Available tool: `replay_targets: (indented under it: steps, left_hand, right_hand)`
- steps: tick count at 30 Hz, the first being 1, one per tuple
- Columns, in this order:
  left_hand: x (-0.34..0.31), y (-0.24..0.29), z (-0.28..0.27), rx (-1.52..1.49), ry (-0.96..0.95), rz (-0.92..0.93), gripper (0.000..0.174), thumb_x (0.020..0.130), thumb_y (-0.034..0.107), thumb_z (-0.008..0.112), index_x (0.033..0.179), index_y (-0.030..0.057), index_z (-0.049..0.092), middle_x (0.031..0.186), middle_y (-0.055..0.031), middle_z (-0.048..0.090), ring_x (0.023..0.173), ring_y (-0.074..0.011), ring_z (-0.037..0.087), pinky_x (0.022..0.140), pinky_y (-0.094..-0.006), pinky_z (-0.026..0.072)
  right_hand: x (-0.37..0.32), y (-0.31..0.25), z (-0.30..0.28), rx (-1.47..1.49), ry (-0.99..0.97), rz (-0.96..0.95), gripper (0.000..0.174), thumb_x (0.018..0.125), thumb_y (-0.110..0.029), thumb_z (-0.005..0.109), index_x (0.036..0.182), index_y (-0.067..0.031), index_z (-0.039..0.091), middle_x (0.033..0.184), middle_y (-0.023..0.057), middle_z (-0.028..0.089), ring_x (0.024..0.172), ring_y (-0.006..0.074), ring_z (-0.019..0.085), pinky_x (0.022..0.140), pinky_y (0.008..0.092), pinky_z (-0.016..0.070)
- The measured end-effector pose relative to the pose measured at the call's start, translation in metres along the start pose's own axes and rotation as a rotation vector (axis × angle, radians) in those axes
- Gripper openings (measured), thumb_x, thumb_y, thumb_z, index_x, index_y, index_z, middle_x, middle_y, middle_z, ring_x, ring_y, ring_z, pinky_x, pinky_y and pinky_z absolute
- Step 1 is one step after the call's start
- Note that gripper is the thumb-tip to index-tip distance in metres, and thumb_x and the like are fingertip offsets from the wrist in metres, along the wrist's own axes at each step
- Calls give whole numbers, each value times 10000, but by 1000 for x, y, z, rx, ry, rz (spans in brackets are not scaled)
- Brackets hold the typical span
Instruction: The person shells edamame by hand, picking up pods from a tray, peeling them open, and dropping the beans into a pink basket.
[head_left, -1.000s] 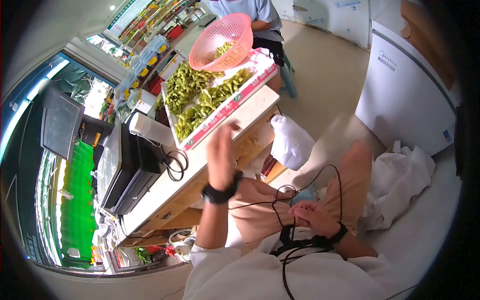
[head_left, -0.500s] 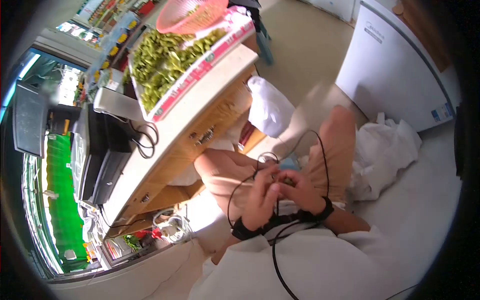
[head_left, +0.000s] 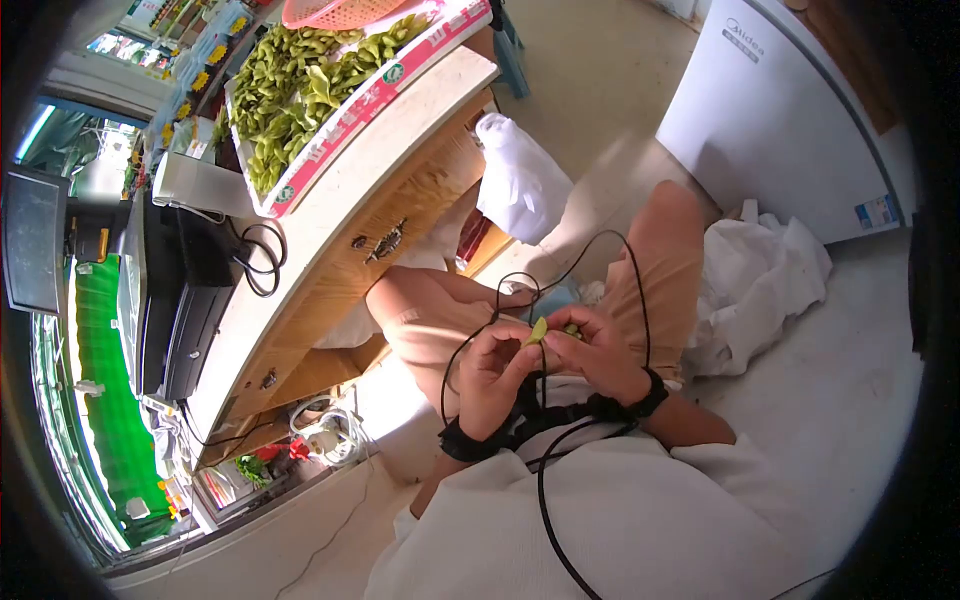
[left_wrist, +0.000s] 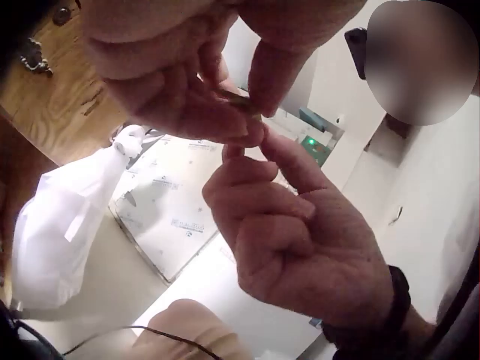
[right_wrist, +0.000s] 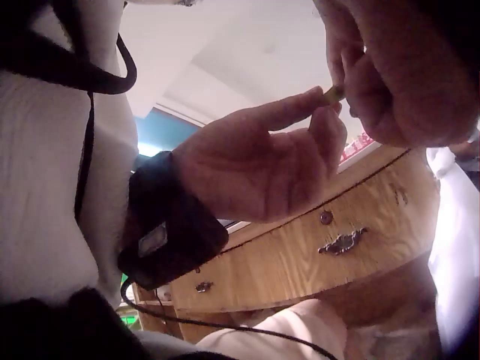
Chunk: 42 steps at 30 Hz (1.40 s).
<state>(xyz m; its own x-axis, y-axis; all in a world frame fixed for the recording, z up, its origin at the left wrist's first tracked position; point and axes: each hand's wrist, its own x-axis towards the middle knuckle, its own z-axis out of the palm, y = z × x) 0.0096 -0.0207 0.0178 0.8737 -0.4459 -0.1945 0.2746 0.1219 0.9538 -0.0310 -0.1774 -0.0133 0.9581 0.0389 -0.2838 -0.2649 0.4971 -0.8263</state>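
My left hand (head_left: 487,378) pinches a green pod (head_left: 538,332) between thumb and fingertip, above my lap. Close beside it, my right hand (head_left: 603,362) has curled fingers round another bit of green (head_left: 573,331). In the left wrist view the fingertips of both hands meet at a thin pod (left_wrist: 240,99). The right wrist view shows the pod's end (right_wrist: 334,94) between the two hands. On the counter, many green pods (head_left: 290,90) lie in a white and pink tray (head_left: 345,130), with a pink basket (head_left: 340,12) at its far side.
Black cables (head_left: 540,440) loop round my hands and lap. A white bag (head_left: 520,180) hangs at the counter's end (head_left: 440,100). Left stand a monitor (head_left: 35,240) and black machine (head_left: 165,300); right, a white fridge (head_left: 770,120) and white cloth (head_left: 760,290).
My left hand has come down from beside the tray to meet my right hand over my lap. A green pod now shows between the fingertips. The head view has tilted down.
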Motion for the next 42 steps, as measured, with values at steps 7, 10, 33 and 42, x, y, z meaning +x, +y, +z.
replay_targets:
  steps: [7, 10, 33, 42]
  left_hand:
    - [-2, -9, 2, 153, 59, 46, 177, 870, 9, 602, 1021, 0, 510, 936, -51, 603, 806, -85, 578, 714, -209, 474]
    - [-3, -15, 1, 133, 74, 42, 162, 853, 14, 631, 978, 1, 530, 950, -52, 593, 812, -78, 557, 717, -205, 463]
    - [5, -29, 10, -202, 31, -20, 88, 903, 69, 571, 941, 3, 526, 788, -85, 612, 670, -133, 586, 624, -242, 491]
    - [4, -3, 8, 922, 65, 344, 188, 806, 62, 681, 976, 13, 618, 842, -91, 665, 756, -152, 647, 638, -261, 508]
  right_hand:
    - [-1, -2, 0, -53, 6, -28, 161, 895, -151, 584, 984, -18, 606, 805, -55, 546, 663, -16, 434, 537, 149, 353]
    - [0, 1, -3, -2, -1, 57, 162, 896, -152, 579, 980, -16, 606, 814, -52, 552, 675, -7, 448, 562, 149, 373]
    - [4, 1, 0, 282, 21, 54, 46, 871, -57, 505, 835, -32, 491, 710, 28, 543, 600, 84, 513, 544, 223, 440]
    - [5, 4, -3, -86, 106, -20, 67, 811, -73, 564, 781, -28, 524, 721, -25, 513, 666, 28, 441, 556, 200, 379]
